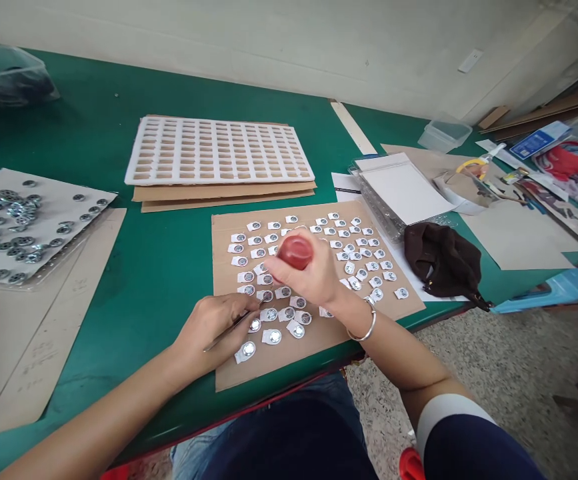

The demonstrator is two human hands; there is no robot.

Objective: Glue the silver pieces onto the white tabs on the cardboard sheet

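Observation:
My right hand (313,270) is wrapped round a glossy red thing with a rounded end (296,252), perhaps a squeeze bottle; its lower part is hidden by my fingers. It is over the middle of a brown cardboard sheet (233,377). My left hand (219,327) rests at the sheet's left side, closed on thin metal tweezers (229,330) whose tip points to a small white tab with a round metal piece (265,296). Several more such tabs (271,337) lie in loose rows across the cardboard, around both hands.
At the left, loose metal discs (23,210) lie on a white sheet. A white gridded tray (219,150) sits on cardboard behind. To the right are a white pad (403,190), a dark brown cloth item (441,260) and yellow-handled scissors (473,167). Clear plastic boxes (443,133) stand farther back.

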